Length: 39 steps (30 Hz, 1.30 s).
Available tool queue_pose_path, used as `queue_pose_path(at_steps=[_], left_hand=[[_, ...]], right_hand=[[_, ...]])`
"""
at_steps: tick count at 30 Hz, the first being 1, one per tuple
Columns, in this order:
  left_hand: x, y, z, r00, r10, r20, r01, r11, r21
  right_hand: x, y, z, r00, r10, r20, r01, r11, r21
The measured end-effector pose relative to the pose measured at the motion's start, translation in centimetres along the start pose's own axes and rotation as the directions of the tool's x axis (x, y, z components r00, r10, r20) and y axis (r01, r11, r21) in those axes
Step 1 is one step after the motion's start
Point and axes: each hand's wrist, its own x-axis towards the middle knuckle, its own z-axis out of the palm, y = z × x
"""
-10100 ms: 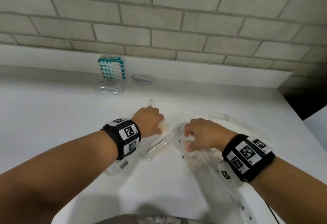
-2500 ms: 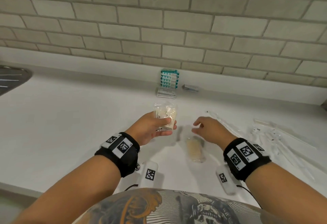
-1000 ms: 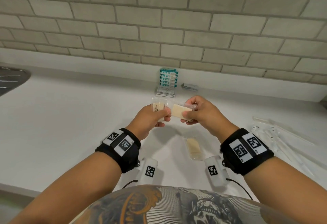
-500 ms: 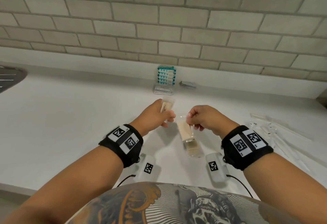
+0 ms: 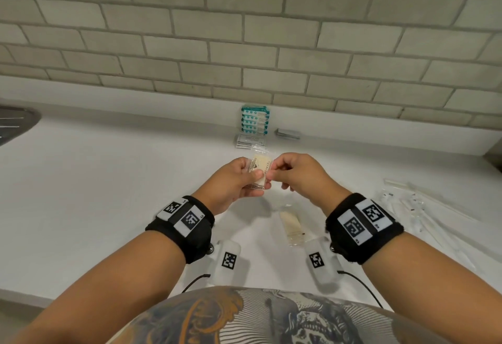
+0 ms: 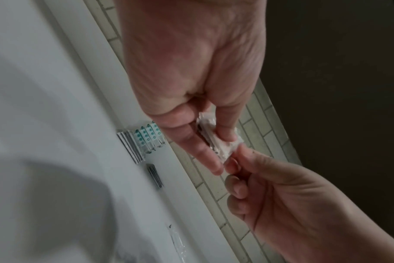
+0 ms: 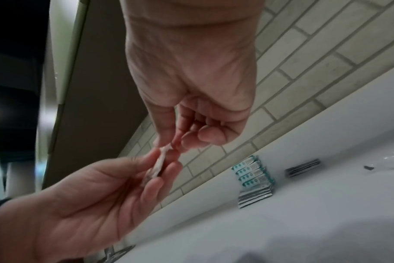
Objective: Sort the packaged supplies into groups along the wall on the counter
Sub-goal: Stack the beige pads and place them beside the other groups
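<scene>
Above the counter's middle, my left hand (image 5: 255,179) grips a small stack of clear packets with beige pads (image 5: 260,166). My right hand (image 5: 272,170) pinches the stack's right edge between thumb and fingertips. In the left wrist view the packets (image 6: 217,144) sit between my left thumb and fingers, and the right hand (image 6: 233,166) meets them from below. The right wrist view shows the packets (image 7: 161,161) edge-on between both hands. One more beige packet (image 5: 292,225) lies flat on the counter under my right wrist.
Against the wall stand teal packets (image 5: 255,121), with flat white sachets (image 5: 250,141) in front and grey sachets (image 5: 288,134) to their right. Several long clear packaged items (image 5: 415,208) lie scattered at the right. A sink edge (image 5: 13,126) shows at far left.
My right hand has carried its beige packet up and left, onto the packets in my left hand. Both hands now hold the stack together.
</scene>
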Motion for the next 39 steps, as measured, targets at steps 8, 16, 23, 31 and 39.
queue_pose_path(at_steps=[8, 16, 23, 31, 39], left_hand=[[0.0, -0.2, -0.5, 1.000, 0.003, -0.030, -0.001, 0.997, 0.074], [0.6, 0.0, -0.8, 0.987, -0.082, -0.141, 0.072, 0.995, -0.072], [0.4, 0.3, -0.2, 0.988, 0.065, -0.140, -0.063, 0.998, 0.017], [0.1, 0.8, -0.4, 0.979, 0.112, -0.171, -0.094, 0.989, 0.113], [0.5, 0.8, 0.6, 0.979, 0.141, -0.144, -0.070, 0.907, 0.415]], right_hand=[[0.1, 0.5, 0.3, 0.987, -0.113, -0.118, 0.121, 0.991, 0.064], [-0.6, 2.1, 0.1, 0.934, -0.345, -0.093, 0.297, 0.895, -0.331], [-0.3, 0.8, 0.1, 0.995, -0.043, -0.086, 0.043, 0.999, -0.009], [-0.2, 0.3, 0.0, 0.998, -0.044, -0.035, 0.042, 0.998, -0.036], [0.0, -0.3, -0.3, 1.000, -0.028, 0.002, 0.028, 0.988, -0.151]])
